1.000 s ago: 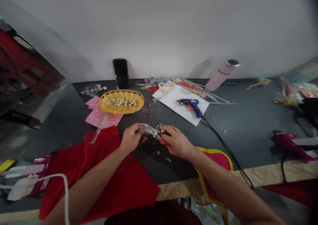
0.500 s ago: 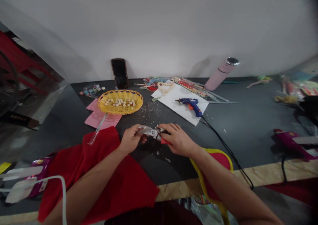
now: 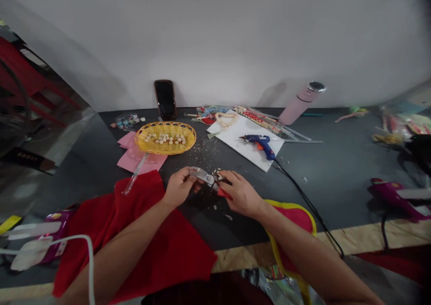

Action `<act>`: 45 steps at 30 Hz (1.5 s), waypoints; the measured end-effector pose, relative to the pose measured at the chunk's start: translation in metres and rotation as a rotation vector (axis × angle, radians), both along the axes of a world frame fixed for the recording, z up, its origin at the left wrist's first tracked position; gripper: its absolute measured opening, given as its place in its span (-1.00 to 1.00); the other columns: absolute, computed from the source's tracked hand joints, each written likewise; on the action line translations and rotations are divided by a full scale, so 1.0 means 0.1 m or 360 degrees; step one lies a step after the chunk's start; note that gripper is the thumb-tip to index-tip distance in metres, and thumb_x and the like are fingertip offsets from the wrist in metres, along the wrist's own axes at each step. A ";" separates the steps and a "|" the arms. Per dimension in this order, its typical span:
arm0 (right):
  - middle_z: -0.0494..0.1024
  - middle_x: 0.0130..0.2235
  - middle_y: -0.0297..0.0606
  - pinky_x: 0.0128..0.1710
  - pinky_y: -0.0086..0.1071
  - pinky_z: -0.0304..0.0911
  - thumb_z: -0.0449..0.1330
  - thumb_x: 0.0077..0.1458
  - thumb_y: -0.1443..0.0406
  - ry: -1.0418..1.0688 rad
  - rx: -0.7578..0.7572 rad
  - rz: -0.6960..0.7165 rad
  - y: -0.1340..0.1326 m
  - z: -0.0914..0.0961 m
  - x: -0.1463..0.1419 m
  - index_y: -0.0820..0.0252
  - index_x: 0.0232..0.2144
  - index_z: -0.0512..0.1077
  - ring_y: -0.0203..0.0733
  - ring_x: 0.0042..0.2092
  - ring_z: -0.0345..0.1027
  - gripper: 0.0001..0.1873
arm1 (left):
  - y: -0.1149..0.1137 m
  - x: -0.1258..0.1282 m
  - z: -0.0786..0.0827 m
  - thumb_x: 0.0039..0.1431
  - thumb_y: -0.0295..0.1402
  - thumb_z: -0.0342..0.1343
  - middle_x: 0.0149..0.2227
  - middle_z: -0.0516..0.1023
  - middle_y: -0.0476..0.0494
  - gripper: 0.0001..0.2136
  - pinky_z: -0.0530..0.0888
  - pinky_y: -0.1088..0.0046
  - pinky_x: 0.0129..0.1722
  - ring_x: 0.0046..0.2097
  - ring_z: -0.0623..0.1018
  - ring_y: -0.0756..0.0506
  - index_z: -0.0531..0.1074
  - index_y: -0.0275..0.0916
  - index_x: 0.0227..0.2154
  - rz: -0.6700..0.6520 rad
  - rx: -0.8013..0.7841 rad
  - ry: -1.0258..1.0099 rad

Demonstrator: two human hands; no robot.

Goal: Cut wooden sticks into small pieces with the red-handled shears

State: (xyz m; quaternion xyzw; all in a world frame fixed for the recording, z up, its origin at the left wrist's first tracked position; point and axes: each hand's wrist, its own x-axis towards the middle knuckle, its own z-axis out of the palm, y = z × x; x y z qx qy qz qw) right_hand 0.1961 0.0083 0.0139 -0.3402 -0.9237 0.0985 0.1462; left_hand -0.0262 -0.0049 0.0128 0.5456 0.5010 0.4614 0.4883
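Observation:
Both my hands meet over the dark table near its front. My right hand (image 3: 239, 193) is closed around the red handles of a pair of metal cutters (image 3: 206, 177). My left hand (image 3: 180, 189) pinches at the cutters' silver jaws; what it holds there is too small to make out. Pale crumbs (image 3: 205, 154) lie scattered on the table just beyond the hands. A yellow woven basket (image 3: 165, 138) with several small pale pieces in it stands behind my left hand.
Red cloth (image 3: 141, 233) lies under my left forearm, pink sheets (image 3: 134, 156) under the basket. A blue glue gun (image 3: 259, 143) rests on white paper (image 3: 240, 136), its cord (image 3: 305, 197) trailing to the front edge. A phone (image 3: 165, 99) and pink bottle (image 3: 298, 103) stand by the wall.
The hands and cutters stay almost in place; only the view shifts slightly.

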 end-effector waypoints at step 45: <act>0.29 0.05 -0.08 -0.03 -0.17 0.20 0.09 -0.09 0.46 -0.0012 -0.0031 0.0048 0.01 0.01 0.02 0.19 -0.23 0.41 -0.02 0.01 0.19 -0.69 | 0.00 0.02 0.00 0.10 -0.30 0.07 -0.49 0.53 -0.05 -0.84 0.45 0.52 -0.52 -0.54 0.49 0.01 0.43 -0.29 -0.36 0.0051 -0.0051 0.0002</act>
